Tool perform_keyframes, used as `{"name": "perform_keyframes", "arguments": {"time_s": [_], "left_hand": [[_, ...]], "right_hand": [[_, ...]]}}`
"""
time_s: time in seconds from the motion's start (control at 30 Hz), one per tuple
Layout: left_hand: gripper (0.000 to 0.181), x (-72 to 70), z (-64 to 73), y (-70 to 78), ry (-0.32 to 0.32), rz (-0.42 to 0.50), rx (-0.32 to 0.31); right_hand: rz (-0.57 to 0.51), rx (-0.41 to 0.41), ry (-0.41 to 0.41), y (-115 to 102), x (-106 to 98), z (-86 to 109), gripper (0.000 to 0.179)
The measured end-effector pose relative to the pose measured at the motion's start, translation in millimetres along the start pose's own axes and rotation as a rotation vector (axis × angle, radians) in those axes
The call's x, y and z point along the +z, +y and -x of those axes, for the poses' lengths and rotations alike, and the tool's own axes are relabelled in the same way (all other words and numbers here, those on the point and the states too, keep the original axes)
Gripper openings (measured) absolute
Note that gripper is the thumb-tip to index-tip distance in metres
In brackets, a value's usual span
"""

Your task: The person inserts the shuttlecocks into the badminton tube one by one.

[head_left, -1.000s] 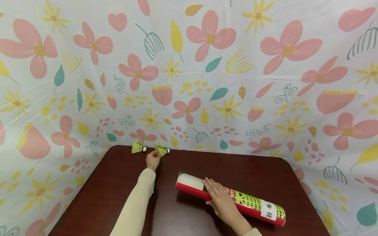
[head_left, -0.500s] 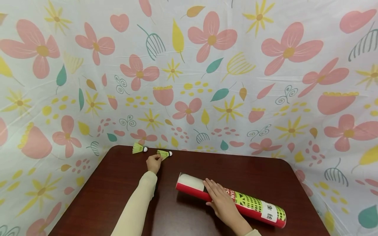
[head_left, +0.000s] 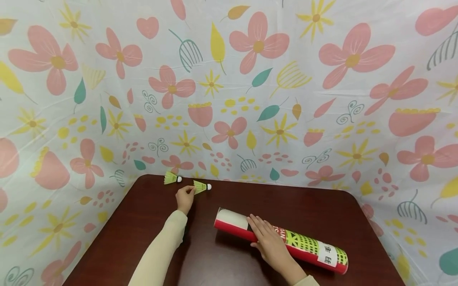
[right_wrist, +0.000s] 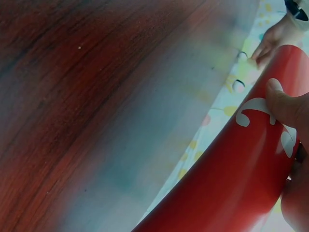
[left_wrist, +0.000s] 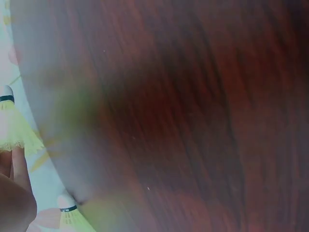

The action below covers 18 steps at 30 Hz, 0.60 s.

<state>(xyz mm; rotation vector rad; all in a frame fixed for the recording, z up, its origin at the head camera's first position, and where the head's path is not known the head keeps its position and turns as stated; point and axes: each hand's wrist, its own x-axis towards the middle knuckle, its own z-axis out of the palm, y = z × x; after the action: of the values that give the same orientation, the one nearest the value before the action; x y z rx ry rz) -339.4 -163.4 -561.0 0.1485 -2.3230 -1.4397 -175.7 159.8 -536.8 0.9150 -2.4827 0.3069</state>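
Observation:
With thumb and fingertips my left hand [head_left: 185, 198] pinches the feather end of a yellow-green shuttlecock [head_left: 202, 186] near the table's far edge; its white cork points right. The left wrist view shows that shuttlecock [left_wrist: 14, 121] at the left border, with fingertips [left_wrist: 18, 164] at its skirt. A second shuttlecock [head_left: 173, 178] lies just to the left, by the back wall. My right hand [head_left: 270, 244] grips a long shuttlecock tube [head_left: 304, 248], red, white and green, slanting across the right side. In the right wrist view the thumb [right_wrist: 282, 104] presses on the tube's red side.
Under everything is a dark red-brown wooden table [head_left: 118, 234] with rounded far corners. A floral cloth [head_left: 229, 99] hangs right behind it and along both sides. The tube's left end [head_left: 223, 217] points toward the left arm.
My left hand has drawn its shuttlecock slightly nearer, away from the back cloth. The right hand and tube stay in place. The head view has shifted a little.

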Motion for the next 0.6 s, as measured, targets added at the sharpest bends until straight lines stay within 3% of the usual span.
{"name": "perform_keyframes", "arguments": {"time_s": [0.17, 0.37, 0.6], "left_hand": [[0.014, -11.5, 6.7, 2.2, -0.026, 0.032, 0.049], [0.013, -23.6, 16.3, 11.1, -0.029, 0.062, 0.066], [0.014, -37.4, 34.1, 27.9, -0.110, 0.177, 0.078]], "right_hand": [[0.007, 0.005, -0.023, 1.0, -2.1, 0.5, 0.067], [-0.002, 0.025, -0.024, 0.2, -2.6, -0.8, 0.081], [-0.003, 0.029, -0.021, -0.7, -1.3, 0.3, 0.086]]}}
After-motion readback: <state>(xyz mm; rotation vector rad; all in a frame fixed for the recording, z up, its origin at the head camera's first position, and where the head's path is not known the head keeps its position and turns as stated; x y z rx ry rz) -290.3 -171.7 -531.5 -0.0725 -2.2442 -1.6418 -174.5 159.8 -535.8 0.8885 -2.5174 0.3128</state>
